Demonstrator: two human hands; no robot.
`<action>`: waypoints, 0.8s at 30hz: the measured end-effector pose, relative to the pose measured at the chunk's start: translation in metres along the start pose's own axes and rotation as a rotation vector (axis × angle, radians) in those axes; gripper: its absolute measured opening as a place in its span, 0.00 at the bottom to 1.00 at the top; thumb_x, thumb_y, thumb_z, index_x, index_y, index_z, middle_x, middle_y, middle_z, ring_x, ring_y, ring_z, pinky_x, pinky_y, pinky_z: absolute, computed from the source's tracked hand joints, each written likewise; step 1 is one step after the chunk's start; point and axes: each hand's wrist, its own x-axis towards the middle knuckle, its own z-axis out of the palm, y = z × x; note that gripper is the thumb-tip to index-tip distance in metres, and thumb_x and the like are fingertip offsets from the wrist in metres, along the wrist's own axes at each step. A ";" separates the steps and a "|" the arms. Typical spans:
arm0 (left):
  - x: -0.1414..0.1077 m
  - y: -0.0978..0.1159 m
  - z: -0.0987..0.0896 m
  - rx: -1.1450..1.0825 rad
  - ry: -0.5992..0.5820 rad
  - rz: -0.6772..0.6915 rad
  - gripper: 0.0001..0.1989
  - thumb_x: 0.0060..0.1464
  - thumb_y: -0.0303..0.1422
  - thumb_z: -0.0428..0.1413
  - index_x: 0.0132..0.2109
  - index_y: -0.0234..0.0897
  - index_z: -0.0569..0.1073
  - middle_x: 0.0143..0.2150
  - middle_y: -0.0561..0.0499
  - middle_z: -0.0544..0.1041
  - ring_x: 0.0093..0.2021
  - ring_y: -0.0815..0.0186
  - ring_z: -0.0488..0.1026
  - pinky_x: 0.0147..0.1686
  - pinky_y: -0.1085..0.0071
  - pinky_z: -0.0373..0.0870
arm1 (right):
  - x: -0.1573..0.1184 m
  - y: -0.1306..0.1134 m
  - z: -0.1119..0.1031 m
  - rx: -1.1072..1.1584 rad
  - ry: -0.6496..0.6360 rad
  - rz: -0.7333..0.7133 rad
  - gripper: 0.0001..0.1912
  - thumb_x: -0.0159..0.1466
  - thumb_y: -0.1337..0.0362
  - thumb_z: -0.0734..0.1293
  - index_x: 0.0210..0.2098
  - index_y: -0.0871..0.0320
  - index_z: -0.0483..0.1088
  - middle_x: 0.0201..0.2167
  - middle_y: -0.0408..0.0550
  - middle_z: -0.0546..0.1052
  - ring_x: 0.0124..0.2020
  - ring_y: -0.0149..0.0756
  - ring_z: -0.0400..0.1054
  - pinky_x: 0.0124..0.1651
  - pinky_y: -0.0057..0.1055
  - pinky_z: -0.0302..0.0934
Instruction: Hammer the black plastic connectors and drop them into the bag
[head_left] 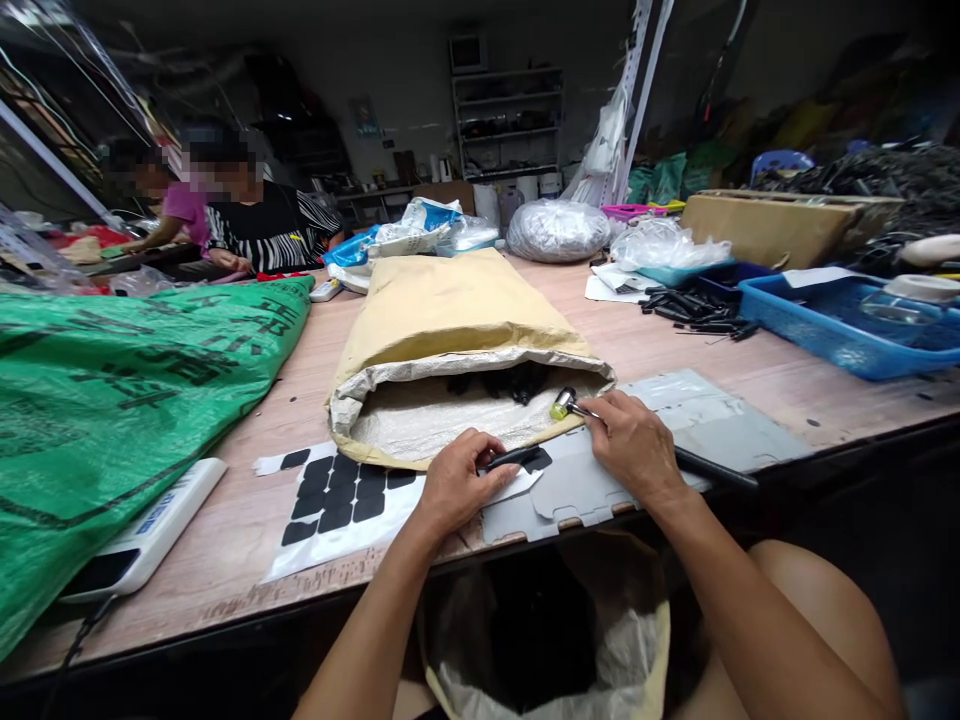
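Observation:
My left hand (461, 480) is closed on a small black piece (511, 458) near the table's front edge, beside a white sheet (300, 556) bearing rows of black rounded squares. My right hand (634, 445) grips a small hammer (564, 403) with a yellow-green face; its head hovers by the mouth of a cream sack (457, 300), and its black handle sticks out behind the hand. Dark items lie inside the sack. Under my hands is a grey board (705, 420). A second open sack (645, 640) hangs below the table edge.
Green sack (150, 370) and white power strip (161, 520) stand left. At right are a blue tray (847, 330), loose black parts (697, 310) and a cardboard box (765, 230). Plastic bags (559, 230) lie behind. Two people (262, 220) sit at the far left.

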 end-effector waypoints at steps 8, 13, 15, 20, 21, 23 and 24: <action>-0.001 0.001 -0.001 0.007 -0.016 0.016 0.08 0.59 0.38 0.61 0.44 0.42 0.77 0.37 0.53 0.73 0.38 0.64 0.70 0.39 0.69 0.64 | -0.002 0.004 0.005 -0.044 0.015 -0.042 0.13 0.68 0.67 0.64 0.48 0.53 0.77 0.39 0.48 0.76 0.42 0.42 0.67 0.44 0.35 0.57; -0.003 0.003 -0.004 0.018 -0.038 0.024 0.10 0.64 0.41 0.55 0.45 0.42 0.76 0.39 0.52 0.74 0.40 0.63 0.71 0.42 0.68 0.65 | -0.002 0.002 0.004 -0.046 0.018 -0.045 0.13 0.67 0.67 0.63 0.48 0.53 0.76 0.39 0.49 0.75 0.41 0.42 0.67 0.44 0.34 0.56; -0.003 0.003 -0.004 0.013 -0.041 0.033 0.11 0.65 0.42 0.53 0.45 0.41 0.76 0.40 0.51 0.75 0.42 0.62 0.71 0.43 0.67 0.66 | -0.002 0.002 0.004 -0.048 0.022 -0.045 0.13 0.67 0.67 0.63 0.48 0.54 0.76 0.39 0.49 0.75 0.41 0.42 0.67 0.43 0.34 0.56; 0.000 0.000 -0.004 -0.005 -0.038 0.033 0.12 0.66 0.42 0.53 0.44 0.41 0.76 0.40 0.51 0.74 0.42 0.62 0.71 0.44 0.67 0.66 | -0.002 0.001 0.004 -0.041 0.022 -0.042 0.13 0.67 0.67 0.63 0.48 0.54 0.76 0.39 0.49 0.76 0.41 0.41 0.67 0.43 0.34 0.56; -0.001 0.001 -0.006 -0.018 -0.039 0.032 0.12 0.65 0.42 0.53 0.44 0.40 0.76 0.40 0.51 0.74 0.41 0.62 0.71 0.44 0.67 0.66 | -0.002 0.001 0.003 -0.042 0.020 -0.038 0.13 0.67 0.67 0.63 0.47 0.54 0.77 0.38 0.49 0.75 0.41 0.41 0.67 0.43 0.34 0.56; -0.004 0.008 -0.011 -0.069 -0.043 0.028 0.12 0.65 0.42 0.53 0.44 0.40 0.76 0.39 0.50 0.74 0.40 0.62 0.70 0.42 0.68 0.66 | -0.001 0.000 0.002 -0.048 0.010 -0.027 0.12 0.68 0.67 0.63 0.47 0.54 0.77 0.38 0.49 0.75 0.41 0.42 0.67 0.43 0.35 0.56; -0.008 0.014 -0.015 -0.109 -0.054 0.023 0.13 0.65 0.42 0.53 0.44 0.40 0.76 0.39 0.50 0.75 0.40 0.62 0.70 0.42 0.68 0.66 | -0.001 0.000 0.001 -0.050 0.003 -0.022 0.12 0.68 0.67 0.63 0.47 0.53 0.77 0.38 0.49 0.75 0.41 0.42 0.67 0.43 0.35 0.55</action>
